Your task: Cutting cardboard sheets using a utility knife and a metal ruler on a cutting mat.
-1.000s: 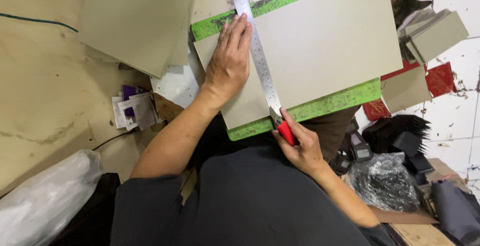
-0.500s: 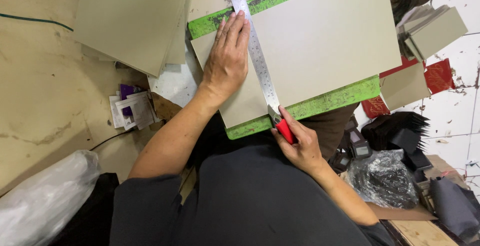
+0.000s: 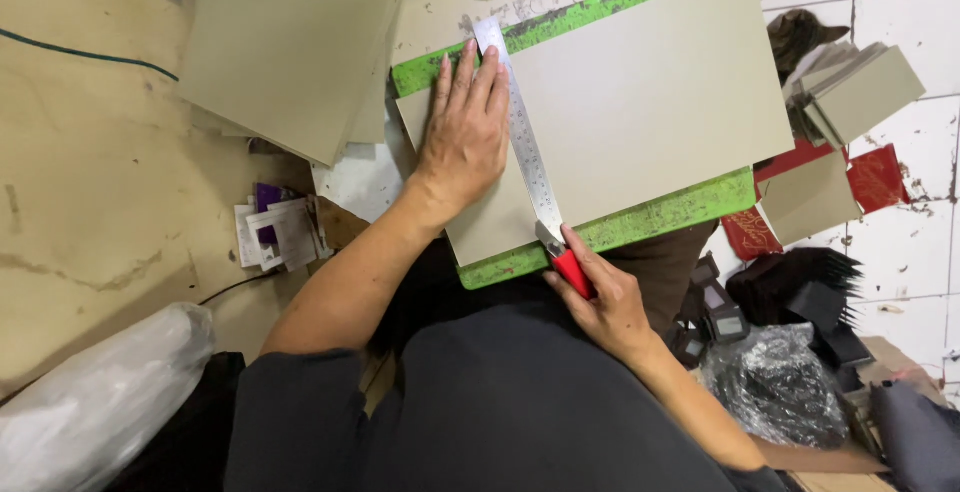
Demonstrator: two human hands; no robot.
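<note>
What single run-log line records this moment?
left hand: flat on grey board, beside steel ruler | right hand: grip on red knife | base: green mat

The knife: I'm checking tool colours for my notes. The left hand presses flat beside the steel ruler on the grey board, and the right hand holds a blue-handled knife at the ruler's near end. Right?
Not quite: the knife has a red handle, not blue, as the head view shows. The rest holds: the left hand presses flat beside the steel ruler on the grey board, and the right hand holds the knife at the ruler's near end.
</note>
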